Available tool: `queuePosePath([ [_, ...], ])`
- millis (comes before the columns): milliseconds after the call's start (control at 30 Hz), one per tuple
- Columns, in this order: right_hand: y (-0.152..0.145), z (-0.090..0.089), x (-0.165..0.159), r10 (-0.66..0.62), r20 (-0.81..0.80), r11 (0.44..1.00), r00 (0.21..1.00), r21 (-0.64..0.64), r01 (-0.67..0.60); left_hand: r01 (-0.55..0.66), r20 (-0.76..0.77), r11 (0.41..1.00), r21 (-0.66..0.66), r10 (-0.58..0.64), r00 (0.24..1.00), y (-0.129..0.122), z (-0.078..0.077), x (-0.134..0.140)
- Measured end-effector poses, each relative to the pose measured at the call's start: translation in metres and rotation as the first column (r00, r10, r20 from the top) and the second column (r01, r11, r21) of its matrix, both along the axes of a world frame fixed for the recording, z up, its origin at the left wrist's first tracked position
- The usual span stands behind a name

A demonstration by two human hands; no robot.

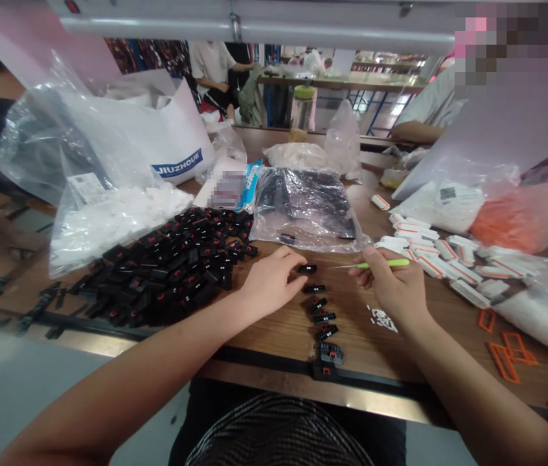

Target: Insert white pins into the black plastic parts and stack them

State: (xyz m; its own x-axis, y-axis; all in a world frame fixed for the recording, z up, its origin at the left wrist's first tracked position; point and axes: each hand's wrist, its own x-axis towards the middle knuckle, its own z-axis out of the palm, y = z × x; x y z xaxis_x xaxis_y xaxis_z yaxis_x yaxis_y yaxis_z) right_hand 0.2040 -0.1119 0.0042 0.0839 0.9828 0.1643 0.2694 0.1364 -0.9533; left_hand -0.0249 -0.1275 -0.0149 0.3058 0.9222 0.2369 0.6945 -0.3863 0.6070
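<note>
My left hand [274, 278] is closed at the top of a short column of black plastic connectors, thumb and forefinger on either side of the left end of a small black connector [309, 268]. My right hand [390, 278] grips a thin pick with a lime-green handle [397, 263], its fine metal tip pointing left toward that connector, a little apart from it. Below the held piece, several more black connectors [324, 318] lie in a line down to the table's front edge. Tiny white pieces [381, 319] are scattered beneath my right hand.
A large heap of black connectors [171, 265] spreads to the left beside a bag of white parts [118, 210]. A clear bag of dark parts [303, 200] lies behind. White housings [429, 249] and orange frames [503, 359] lie right. Other people [213, 68] are across the table.
</note>
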Motion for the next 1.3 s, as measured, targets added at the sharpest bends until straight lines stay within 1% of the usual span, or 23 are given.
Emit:
queuePosePath([
  [100,0.003,0.007,0.002,0.03,0.023,0.999,0.999,-0.034,-0.03,0.009,-0.08,1.0,-0.016,-0.01,0.997,0.003,-0.003,0.004],
  [167,0.006,0.008,0.002,0.03,0.024,0.999,0.999,-0.033,-0.029,-0.001,-0.102,1.0,-0.023,-0.002,0.995,0.005,-0.005,0.008],
  [233,0.01,0.005,0.001,0.015,0.005,1.0,1.0,-0.024,-0.015,0.004,-0.119,0.999,-0.038,-0.009,0.993,0.006,-0.007,0.01],
  [333,0.013,-0.005,-0.002,0.013,-0.036,1.0,0.999,-0.026,-0.014,0.019,-0.131,0.999,-0.03,-0.023,0.991,0.009,-0.009,0.012],
  [467,0.012,-0.016,-0.009,0.042,-0.037,0.999,0.998,-0.009,-0.042,-0.006,-0.115,1.0,0.004,0.006,0.993,0.011,-0.015,0.014],
  [600,0.01,-0.018,-0.017,0.083,-0.012,0.996,0.997,-0.027,-0.083,-0.011,-0.073,1.0,0.014,0.012,0.997,0.012,-0.02,0.014],
  [700,0.008,-0.019,-0.02,0.076,-0.003,0.997,0.997,-0.023,-0.076,-0.016,-0.038,1.0,0.017,0.017,0.999,0.013,-0.023,0.013],
  [1000,0.009,-0.021,-0.021,0.062,0.001,0.998,0.998,-0.014,-0.062,-0.021,0.013,1.0,-0.008,0.021,1.0,0.013,-0.02,0.013],
  [1300,0.009,-0.022,-0.022,0.073,0.012,0.997,0.997,-0.006,-0.073,-0.032,-0.002,0.999,-0.023,0.032,0.999,0.014,-0.02,0.014],
])
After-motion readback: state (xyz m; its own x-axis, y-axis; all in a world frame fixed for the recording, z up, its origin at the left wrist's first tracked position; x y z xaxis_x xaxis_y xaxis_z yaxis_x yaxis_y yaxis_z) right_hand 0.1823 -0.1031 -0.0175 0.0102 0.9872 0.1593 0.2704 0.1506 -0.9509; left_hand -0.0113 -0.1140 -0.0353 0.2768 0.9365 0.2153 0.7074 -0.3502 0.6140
